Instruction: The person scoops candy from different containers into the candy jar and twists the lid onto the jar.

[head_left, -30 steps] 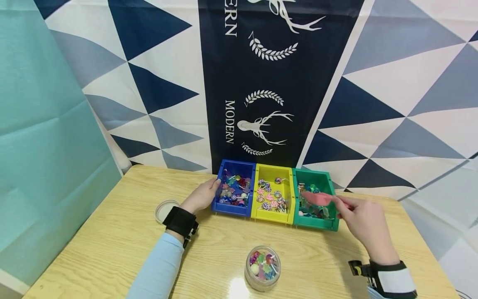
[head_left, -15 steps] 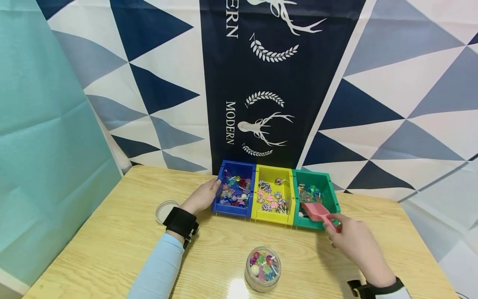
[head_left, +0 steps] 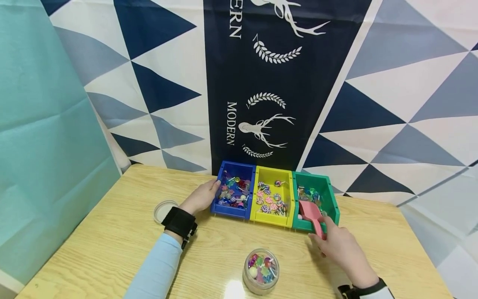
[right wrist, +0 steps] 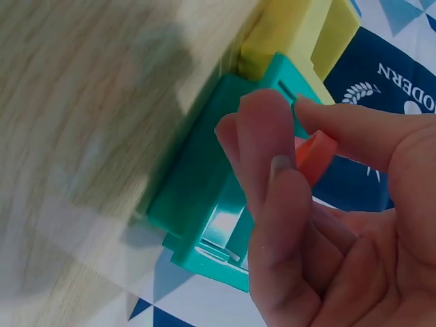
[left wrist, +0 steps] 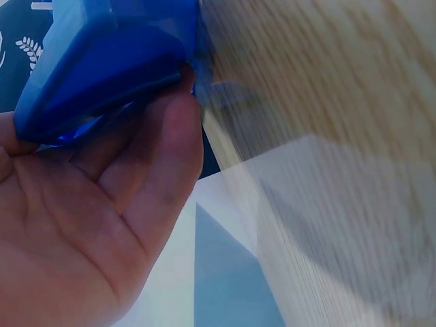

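Three joined bins stand at the back of the table: blue [head_left: 229, 211], yellow [head_left: 270, 219] and green [head_left: 329, 203]. Small lollipop and candy pieces lie in each. My left hand [head_left: 200, 198] grips the left side of the blue bin, thumb at its rim; in the left wrist view the fingers curl under the bin's edge [left wrist: 102, 75]. My right hand [head_left: 341, 247] pinches a pink scoop [head_left: 310, 211] by its handle. The scoop's blade is inside the green bin, over its front left part. In the right wrist view, fingers hide most of the scoop.
A round clear jar [head_left: 251, 283] filled with mixed candies stands near the front of the wooden table [head_left: 112, 232]. A round lid [head_left: 159, 211] lies left of my left hand. Patterned cloth [head_left: 164, 95] hangs right behind the bins.
My right hand has moved toward the front and left, swinging the scoop's handle to point forward while the blade stays in the green bin. The left hand keeps its hold.
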The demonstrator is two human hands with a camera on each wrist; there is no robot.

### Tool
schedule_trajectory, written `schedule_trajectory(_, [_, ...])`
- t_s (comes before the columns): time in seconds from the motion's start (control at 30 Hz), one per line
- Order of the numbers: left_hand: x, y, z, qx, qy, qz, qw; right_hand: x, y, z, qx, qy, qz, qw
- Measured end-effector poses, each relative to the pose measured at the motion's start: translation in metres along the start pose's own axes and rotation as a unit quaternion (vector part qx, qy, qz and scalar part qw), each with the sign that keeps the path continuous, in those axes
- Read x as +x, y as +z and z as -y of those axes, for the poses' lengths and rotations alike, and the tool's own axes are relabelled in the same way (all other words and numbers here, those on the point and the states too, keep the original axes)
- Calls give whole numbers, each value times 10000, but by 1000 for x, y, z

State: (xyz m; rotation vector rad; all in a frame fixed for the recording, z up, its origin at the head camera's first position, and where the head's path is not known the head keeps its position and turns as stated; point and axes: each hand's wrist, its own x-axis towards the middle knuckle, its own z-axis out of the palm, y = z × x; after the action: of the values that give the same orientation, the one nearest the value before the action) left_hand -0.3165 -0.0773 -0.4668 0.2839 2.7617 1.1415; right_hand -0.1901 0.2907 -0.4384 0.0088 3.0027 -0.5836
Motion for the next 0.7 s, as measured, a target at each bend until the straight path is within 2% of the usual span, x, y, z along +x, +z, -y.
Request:
schedule_trajectory(0.2, [-2, -3, -3, 20, -109, -41, 9999, 1, 2, 0, -29, 17, 51, 10000])
schedule_trajectory(0.37, [-4, -2, -4, 166, -178, -56, 9997, 2, 2, -2, -352, -142, -141, 9992])
schedule_trajectory(0.53, [-5, -5, -10, 701, -188, -547, 9959, 1, -2, -5, -489, -200, -555, 9971])
schedule_trajectory(0.7, [-6, -8, -12, 1159, 1, -987, 9883, 1, -4, -7, -469, -367, -1047, 9927])
